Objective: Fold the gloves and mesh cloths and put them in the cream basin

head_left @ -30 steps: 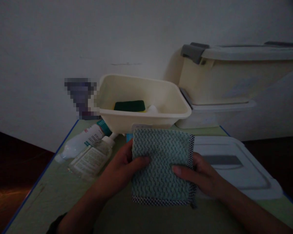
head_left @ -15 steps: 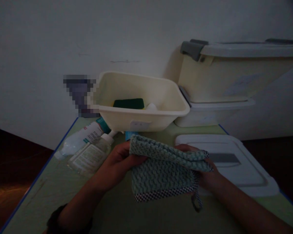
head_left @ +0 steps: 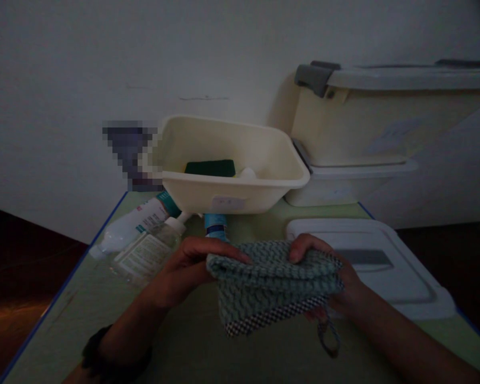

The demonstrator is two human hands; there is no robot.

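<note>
- Left of the cream basin: a pixelated object, too masked to identify.
- In front of the basin's left end: a white bottle with a teal band, lying on the green, blue-edged worktop.
- Nearer the viewer than that, also left of the basin's front: a clear pump bottle with a printed label, lying over part of the white bottle in this view.
- In front of the basin, toward its left: the left hand, a dark band round its wrist; its grip is closed on the left edge of the folded cloth.
- Inside the basin: a dark green sponge, and just right of it a small white item, mostly hidden by the rim.
- Just before the basin's front wall: a blue container, its near end hidden.
- In front of the basin: that cloth, blue-green and knitted, with checked trim and a hanging loop.
- Right of the basin's front: the right hand, its grip closed on the cloth's right end, thumb on top.
- Right of the basin: two stacked boxes and, nearer, a flat pale lid.
</note>
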